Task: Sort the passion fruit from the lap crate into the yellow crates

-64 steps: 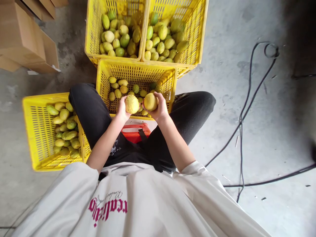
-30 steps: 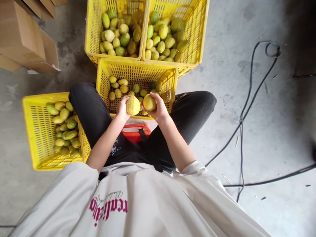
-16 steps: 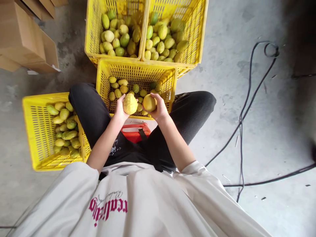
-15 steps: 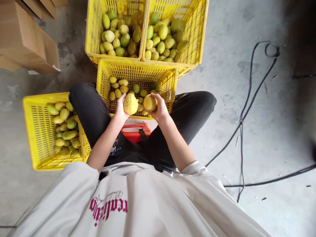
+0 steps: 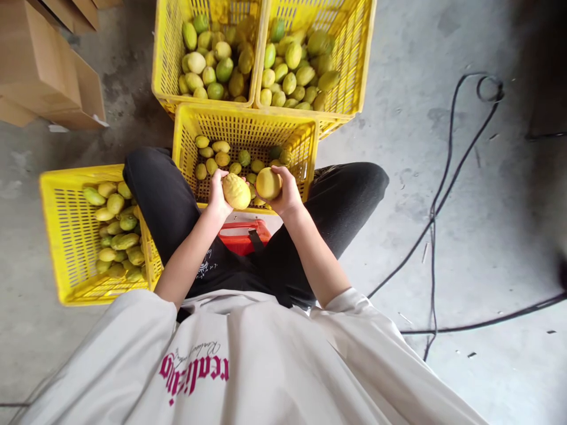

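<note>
I sit with a yellow crate (image 5: 243, 121) between my knees, several yellow-green fruits lying on its floor. My left hand (image 5: 217, 198) is closed round a bumpy yellow fruit (image 5: 236, 190). My right hand (image 5: 287, 195) is closed round a smoother yellow fruit (image 5: 268, 183). Both fruits are held side by side just above the crate's near rim, almost touching.
Two fuller yellow crates (image 5: 170, 59) (image 5: 361, 65) of fruit stand behind the middle one, and another crate (image 5: 57, 236) sits by my left knee. A red stool (image 5: 241, 239) is under me. Cardboard boxes (image 5: 39, 71) lie at far left; black cables (image 5: 436, 206) cross the concrete floor at right.
My left hand has turned its fruit in place, from upright to lying tilted. The right hand and its fruit have hardly moved.
</note>
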### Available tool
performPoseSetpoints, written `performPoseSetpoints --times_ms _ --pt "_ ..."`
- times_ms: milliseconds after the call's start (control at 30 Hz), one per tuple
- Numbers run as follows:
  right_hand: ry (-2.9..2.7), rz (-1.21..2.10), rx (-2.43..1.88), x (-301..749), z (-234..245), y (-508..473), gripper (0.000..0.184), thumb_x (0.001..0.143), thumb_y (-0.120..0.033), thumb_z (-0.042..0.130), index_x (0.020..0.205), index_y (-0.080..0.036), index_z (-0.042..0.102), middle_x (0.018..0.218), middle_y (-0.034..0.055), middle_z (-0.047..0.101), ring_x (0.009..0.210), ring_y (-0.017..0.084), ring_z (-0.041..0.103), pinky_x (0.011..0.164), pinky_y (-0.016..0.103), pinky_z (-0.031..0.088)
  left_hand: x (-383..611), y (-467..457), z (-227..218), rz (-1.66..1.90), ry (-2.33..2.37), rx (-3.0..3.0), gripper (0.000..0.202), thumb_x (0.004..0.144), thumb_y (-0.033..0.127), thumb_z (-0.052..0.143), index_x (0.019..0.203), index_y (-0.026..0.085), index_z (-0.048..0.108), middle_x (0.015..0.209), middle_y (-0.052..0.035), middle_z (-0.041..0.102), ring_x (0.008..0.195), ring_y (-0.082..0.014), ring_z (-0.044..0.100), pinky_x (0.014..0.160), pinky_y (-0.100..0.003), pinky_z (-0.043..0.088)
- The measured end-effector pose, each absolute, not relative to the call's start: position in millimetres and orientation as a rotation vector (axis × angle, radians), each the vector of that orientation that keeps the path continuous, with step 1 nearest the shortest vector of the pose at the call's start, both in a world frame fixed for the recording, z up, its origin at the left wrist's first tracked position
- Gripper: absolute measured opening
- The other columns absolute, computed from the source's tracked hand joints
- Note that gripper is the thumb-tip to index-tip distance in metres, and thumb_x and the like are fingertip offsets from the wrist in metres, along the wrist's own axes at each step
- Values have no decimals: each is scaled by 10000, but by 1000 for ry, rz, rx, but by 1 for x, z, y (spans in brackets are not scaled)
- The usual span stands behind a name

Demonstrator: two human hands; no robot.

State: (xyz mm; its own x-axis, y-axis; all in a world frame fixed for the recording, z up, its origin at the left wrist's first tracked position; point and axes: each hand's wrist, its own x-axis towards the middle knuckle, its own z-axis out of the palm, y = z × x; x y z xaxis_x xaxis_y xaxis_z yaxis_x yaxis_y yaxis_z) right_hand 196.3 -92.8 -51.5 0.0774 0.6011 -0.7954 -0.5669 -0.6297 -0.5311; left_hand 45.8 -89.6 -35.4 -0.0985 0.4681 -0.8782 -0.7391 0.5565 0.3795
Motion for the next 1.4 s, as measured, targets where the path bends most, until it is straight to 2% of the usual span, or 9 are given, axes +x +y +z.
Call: performPoseSetpoints --times_ms 200,333,467,600,733,933,1100,1300,1400 --pt "-9 1679 -1497 196 -48 -93 536 957 -730 1000 984 -319 656 839 -10 723 1073 308 879 821 396 817 47 -87 -26 1120 1279 -279 363 1223 397 619 879 283 649 812 -47 717 1041 -272 860 1106 -381 726" --pt "-40 1686 -1533 196 -47 -92 567 930 -760 1021 996 -322 667 849 -2 724 1087 319 874 825 415 823 47 -88 -22 1121 1242 -264 335 1208 390 614 893 300 683 793 -69 723 1141 -340 893 1168 -489 746" --pt "-76 1694 -1549 196 -50 -92 578 940 -790 1007 991 -316 679 860 0 716 1099 319 876 809 404 815 44 -90 -27 1083 1228 -271 204 1159 418 701 1041 282 798 873 -97 803 1283 -417 904 1210 -567 747" --pt "-49 1693 -1517 197 -55 -93 567 957 -762 1015 964 -312 670 863 1 721 1086 306 876 797 386 812 43 -89 -28 1067 1219 -308 240 1197 433 678 1048 281 789 859 -79 792 1227 -375 925 1151 -494 768" --pt "-46 1706 -1479 197 -57 -94 553 956 -699 1047 943 -316 647 849 -2 714 1070 303 877 801 388 819 44 -88 -26 1071 1256 -326 290 1206 388 644 943 287 713 836 -61 760 1171 -326 924 1100 -425 765" --pt "1 1700 -1503 196 -58 -93 534 989 -672 1033 944 -313 640 876 3 735 1065 291 874 821 388 823 44 -86 -28 1057 1290 -285 257 1145 378 746 922 279 664 921 -61 799 1208 -336 905 1119 -440 746" --pt "-27 1671 -1447 197 -69 -93 580 954 -743 1055 975 -323 654 890 -1 739 1054 293 862 782 394 816 47 -87 -23 1088 1240 -301 411 1317 397 553 938 273 649 864 -41 705 1030 -239 881 1002 -298 739" --pt "-105 1577 -1366 193 -76 -93 616 888 -712 1132 1027 -323 676 983 -20 768 976 218 798 797 339 788 41 -91 -39 1159 1211 -154 274 1184 408 936 1049 287 730 920 29 763 980 -204 901 1011 -273 763" --pt "-110 1597 -1373 193 -79 -92 612 911 -743 1092 1000 -318 660 951 -11 754 1027 257 833 821 380 793 39 -91 -47 1066 1242 -143 328 1101 528 1009 1073 286 790 877 15 795 968 -243 927 940 -296 769"
